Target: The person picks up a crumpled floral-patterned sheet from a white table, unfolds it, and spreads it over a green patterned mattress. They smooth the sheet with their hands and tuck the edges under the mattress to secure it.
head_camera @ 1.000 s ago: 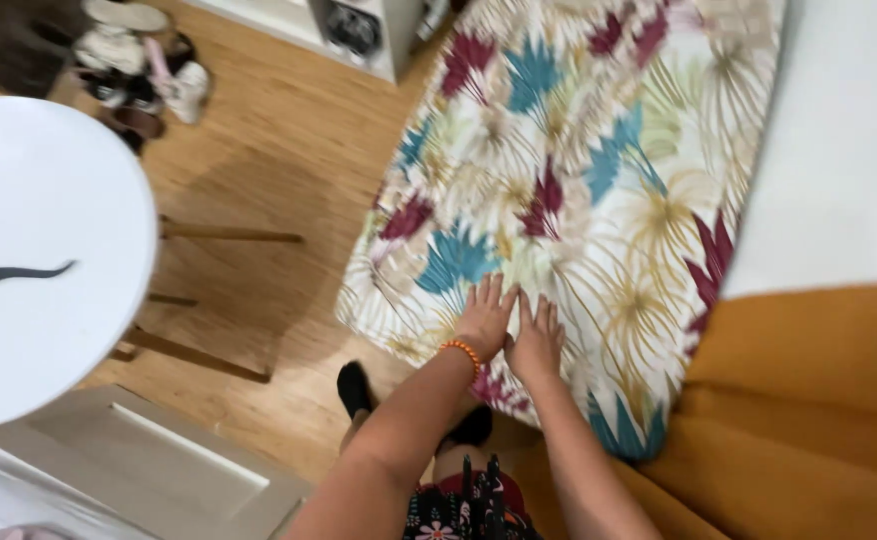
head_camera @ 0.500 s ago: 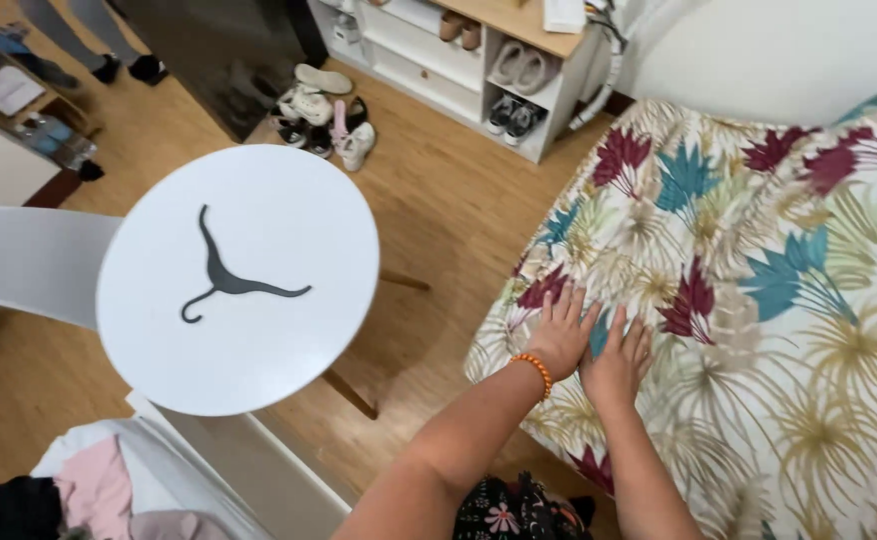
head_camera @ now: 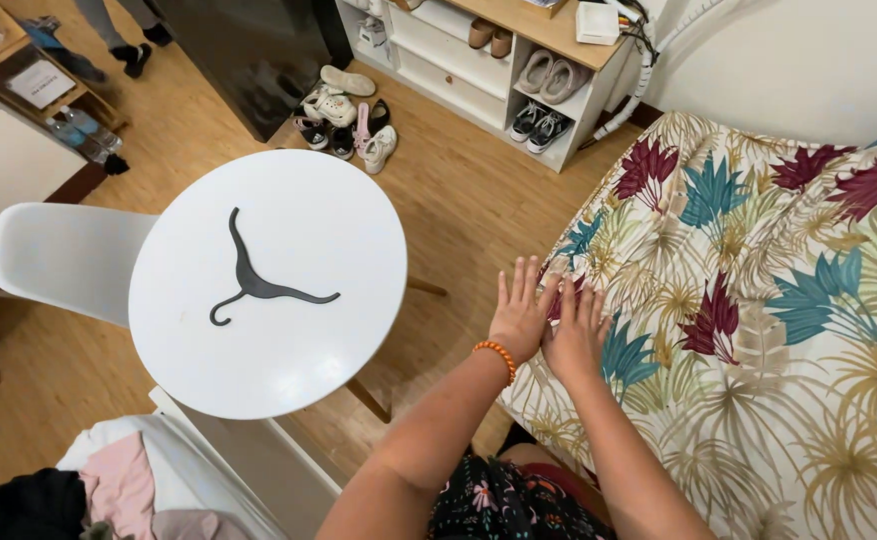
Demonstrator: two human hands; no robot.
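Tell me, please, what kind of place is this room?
Most likely a bedroom in a home. A bed with a leaf-patterned cover fills the right side, under both hands. An open white shelf with shoes stands by the wall, and a black clothes hanger lies on a round white table.

Left hand (head_camera: 522, 315) flat, fingers spread, beaded wrist; right hand (head_camera: 576, 335) just beside it, likewise flat, forearms extended.

Hanger (head_camera: 259, 285) on table (head_camera: 339, 220), left of bed (head_camera: 779, 330)
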